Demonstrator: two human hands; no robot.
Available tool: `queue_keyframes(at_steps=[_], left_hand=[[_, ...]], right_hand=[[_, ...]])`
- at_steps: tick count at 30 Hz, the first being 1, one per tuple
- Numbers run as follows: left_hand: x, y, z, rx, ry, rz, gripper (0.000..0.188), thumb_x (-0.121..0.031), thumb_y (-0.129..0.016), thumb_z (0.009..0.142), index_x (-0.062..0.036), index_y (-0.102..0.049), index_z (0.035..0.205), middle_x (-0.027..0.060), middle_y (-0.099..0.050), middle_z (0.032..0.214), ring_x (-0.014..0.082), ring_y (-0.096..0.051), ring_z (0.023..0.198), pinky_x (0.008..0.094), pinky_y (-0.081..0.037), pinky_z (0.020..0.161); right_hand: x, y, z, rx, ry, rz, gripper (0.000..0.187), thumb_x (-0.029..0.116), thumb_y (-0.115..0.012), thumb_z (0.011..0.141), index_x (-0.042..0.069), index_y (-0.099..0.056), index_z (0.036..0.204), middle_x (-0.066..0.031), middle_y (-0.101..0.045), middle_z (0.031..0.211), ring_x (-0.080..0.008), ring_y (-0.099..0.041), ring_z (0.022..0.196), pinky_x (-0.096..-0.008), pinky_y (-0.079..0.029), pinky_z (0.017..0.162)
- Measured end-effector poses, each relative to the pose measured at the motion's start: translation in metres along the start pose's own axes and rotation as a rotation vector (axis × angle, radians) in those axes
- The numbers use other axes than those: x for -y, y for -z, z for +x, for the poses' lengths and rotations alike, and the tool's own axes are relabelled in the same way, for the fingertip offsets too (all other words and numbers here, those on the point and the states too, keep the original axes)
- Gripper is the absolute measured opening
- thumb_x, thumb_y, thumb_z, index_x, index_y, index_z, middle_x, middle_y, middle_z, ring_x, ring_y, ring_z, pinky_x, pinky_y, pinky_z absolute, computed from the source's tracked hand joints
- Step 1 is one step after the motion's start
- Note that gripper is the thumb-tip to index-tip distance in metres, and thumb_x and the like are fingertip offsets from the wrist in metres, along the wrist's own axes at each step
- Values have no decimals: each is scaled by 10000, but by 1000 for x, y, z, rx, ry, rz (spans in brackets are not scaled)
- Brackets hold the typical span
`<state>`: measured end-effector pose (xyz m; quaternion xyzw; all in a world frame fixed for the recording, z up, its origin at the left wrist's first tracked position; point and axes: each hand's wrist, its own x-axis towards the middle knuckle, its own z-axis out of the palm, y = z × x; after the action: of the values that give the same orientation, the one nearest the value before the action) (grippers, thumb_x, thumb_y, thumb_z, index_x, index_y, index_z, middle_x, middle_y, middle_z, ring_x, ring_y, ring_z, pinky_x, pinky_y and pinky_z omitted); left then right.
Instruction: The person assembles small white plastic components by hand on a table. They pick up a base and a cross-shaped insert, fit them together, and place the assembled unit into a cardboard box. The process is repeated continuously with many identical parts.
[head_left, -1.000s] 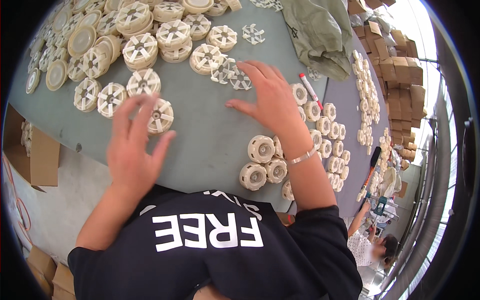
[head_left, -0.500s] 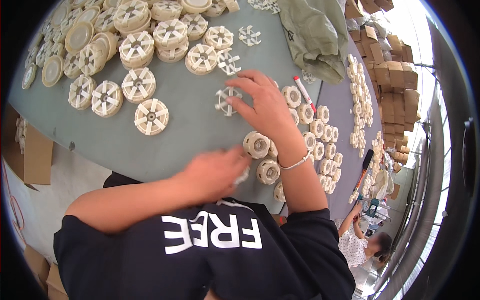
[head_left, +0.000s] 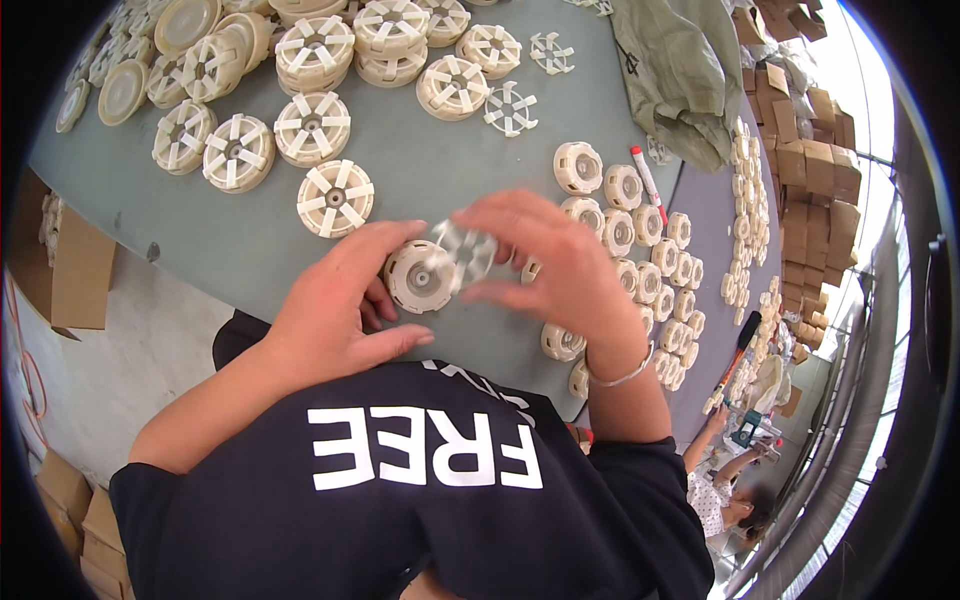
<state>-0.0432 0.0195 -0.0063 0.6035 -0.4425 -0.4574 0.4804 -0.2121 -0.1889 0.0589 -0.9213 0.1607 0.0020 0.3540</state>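
Note:
My left hand (head_left: 340, 305) curves around a cream round housing (head_left: 408, 285) with a recessed centre, its fingers on the far side and its thumb on the near side. Close against that housing's right side, my right hand (head_left: 555, 260) pinches a white spoked ring (head_left: 468, 252), blurred by motion. The ring partly covers the housing's right edge; whether they touch, I cannot tell. Another white spoked ring (head_left: 511, 109) lies flat on the table beyond my hands. To the left of it is a cream disc with white spokes fitted on top (head_left: 335, 198).
Many spoked discs (head_left: 313, 128) are stacked at the far left. Rows of cream housings (head_left: 618, 230) stand on the right, beside a red-and-white marker (head_left: 648, 184). A green cloth sack (head_left: 675, 80) lies beyond. Another person (head_left: 725, 500) works at the lower right.
My right hand has carried the spoked ring nearer to me. My left hand has moved left and now holds a cream housing. The view has shifted slightly.

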Motion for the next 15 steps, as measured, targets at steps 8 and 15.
queue_keyframes(at_steps=[8,15], left_hand=[[3,-1,1,-34,54,31,616,-79,-749,981,-32,-502,1543,134,-619,1477,153,-719,864,302,-605,743],[13,-7,3,-96,1,-45,569,-23,-703,992,-45,-534,1535,111,-650,1434,145,-715,895,297,-593,748]], right_hand=[[28,-46,-22,-96,8,-135,615,240,-923,773,50,-671,1301,-87,-637,1182,-280,-726,923,-380,-614,744],[31,-79,-32,-251,-66,-116,643,241,-915,798,22,-669,1350,-99,-636,1133,-267,-721,884,-359,-600,715]])
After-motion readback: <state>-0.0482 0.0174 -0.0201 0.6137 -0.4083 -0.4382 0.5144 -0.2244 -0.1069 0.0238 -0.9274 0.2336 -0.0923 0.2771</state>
